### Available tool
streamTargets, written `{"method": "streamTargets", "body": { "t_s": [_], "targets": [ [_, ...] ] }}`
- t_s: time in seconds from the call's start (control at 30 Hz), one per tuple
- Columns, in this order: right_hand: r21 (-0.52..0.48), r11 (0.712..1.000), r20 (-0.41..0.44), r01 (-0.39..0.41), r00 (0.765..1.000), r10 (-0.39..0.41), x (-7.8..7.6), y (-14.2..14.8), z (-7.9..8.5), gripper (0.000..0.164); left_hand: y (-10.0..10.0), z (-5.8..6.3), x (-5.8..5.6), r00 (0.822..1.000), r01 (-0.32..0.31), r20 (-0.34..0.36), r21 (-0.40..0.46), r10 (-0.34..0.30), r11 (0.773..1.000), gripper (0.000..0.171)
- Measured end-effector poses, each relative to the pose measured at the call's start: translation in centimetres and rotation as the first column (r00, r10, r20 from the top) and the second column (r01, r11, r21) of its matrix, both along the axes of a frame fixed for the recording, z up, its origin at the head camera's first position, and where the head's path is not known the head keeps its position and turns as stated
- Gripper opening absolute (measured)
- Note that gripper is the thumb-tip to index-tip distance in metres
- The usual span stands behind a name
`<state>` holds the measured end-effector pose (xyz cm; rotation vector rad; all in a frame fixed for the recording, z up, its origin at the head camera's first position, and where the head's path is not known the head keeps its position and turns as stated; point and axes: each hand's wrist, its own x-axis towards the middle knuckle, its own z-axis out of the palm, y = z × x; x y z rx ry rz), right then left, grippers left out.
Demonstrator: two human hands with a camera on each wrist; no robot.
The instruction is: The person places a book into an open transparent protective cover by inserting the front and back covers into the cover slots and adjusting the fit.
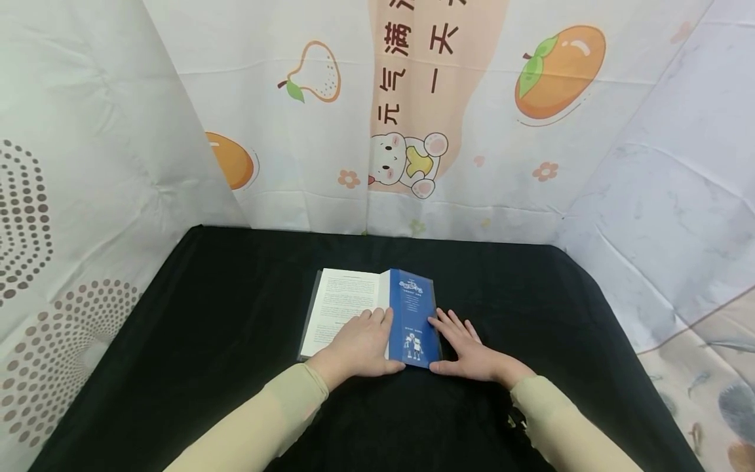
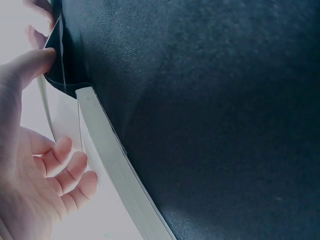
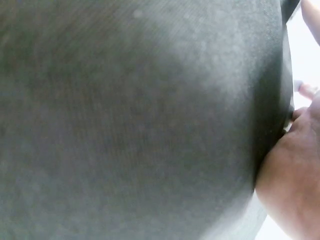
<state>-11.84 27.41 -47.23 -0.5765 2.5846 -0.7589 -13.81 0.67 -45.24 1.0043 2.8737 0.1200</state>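
Observation:
A book (image 1: 348,295) lies spread on the black cloth, a printed white page on its left and a blue flap (image 1: 413,301) with white lettering and small cartoon figures on its right. My left hand (image 1: 362,344) rests over the inner part of the page, its thumb reaching to the flap's lower edge. In the left wrist view its fingers bend slightly over the white paper, beside the thick page block (image 2: 107,150). With fingers spread, my right hand (image 1: 466,351) touches the blue flap's right edge and lower corner. The right wrist view shows only part of this hand (image 3: 292,170).
The black cloth (image 1: 236,308) covers the table around the book. Behind it hangs a white curtain (image 1: 330,144) printed with fruit, a bear and characters. A dotted white curtain (image 1: 88,216) stands at the left, and pale patterned sheets (image 1: 666,216) hang at the right.

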Motion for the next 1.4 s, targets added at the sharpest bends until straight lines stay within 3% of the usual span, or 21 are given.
{"method": "streamTargets", "body": {
  "t_s": [0.2, 0.57, 0.9, 1.4],
  "targets": [
    [0.026, 0.999, -0.046, -0.025, 0.999, 0.026, 0.1, 0.0, 0.0, 0.103, -0.1, 0.0, 0.1, 1.0, -0.009, 0.007, 0.013, 0.009, 1.0, 0.101],
    [0.055, 0.998, -0.082, -0.02, 0.996, 0.024, 0.1, 0.1, 0.2, 0.1, 0.1, 0.0, 0.2, 1.0, -0.01, 0.011, 0.011, 0.01, 1.0, 0.099],
    [0.001, 1.0, -0.109, -0.03, 0.994, 0.03, 0.3, 0.6, 0.7, 0.089, 0.2, 0.0, 0.2, 1.0, -0.012, -0.009, 0.027, 0.012, 1.0, 0.094],
    [-0.084, 0.996, -0.1, -0.023, 0.995, 0.014, 0.2, 1.2, 0.5, 0.095, 0.1, -0.1, 0.4, 0.997, 0.012, -0.075, 0.062, -0.007, 0.998, 0.086]
  ]
}}
